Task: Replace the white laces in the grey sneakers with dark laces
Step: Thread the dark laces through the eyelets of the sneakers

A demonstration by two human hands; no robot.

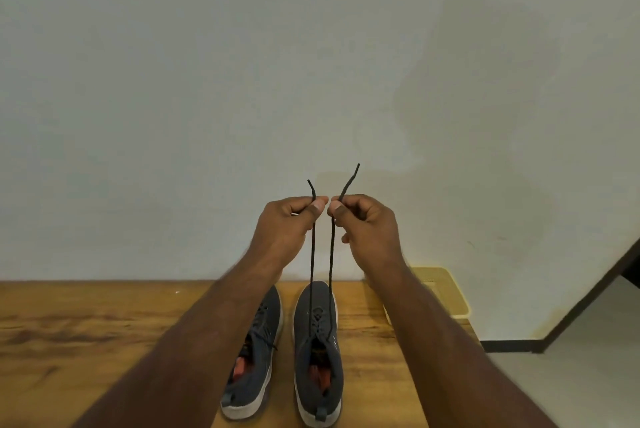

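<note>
Two grey sneakers stand side by side on the wooden table, toes pointing away from me. The left sneaker carries dark laces and is partly hidden by my left forearm. The right sneaker has a dark lace threaded through it, and both lace ends rise straight up, pulled taut. My left hand pinches the left end between thumb and forefinger, well above the shoe. My right hand pinches the right end at the same height. Both tips stick out above my fingers.
A yellow plastic basket sits at the table's far right corner, against the pale wall. Beyond the table's right edge lies a light floor with a dark skirting strip.
</note>
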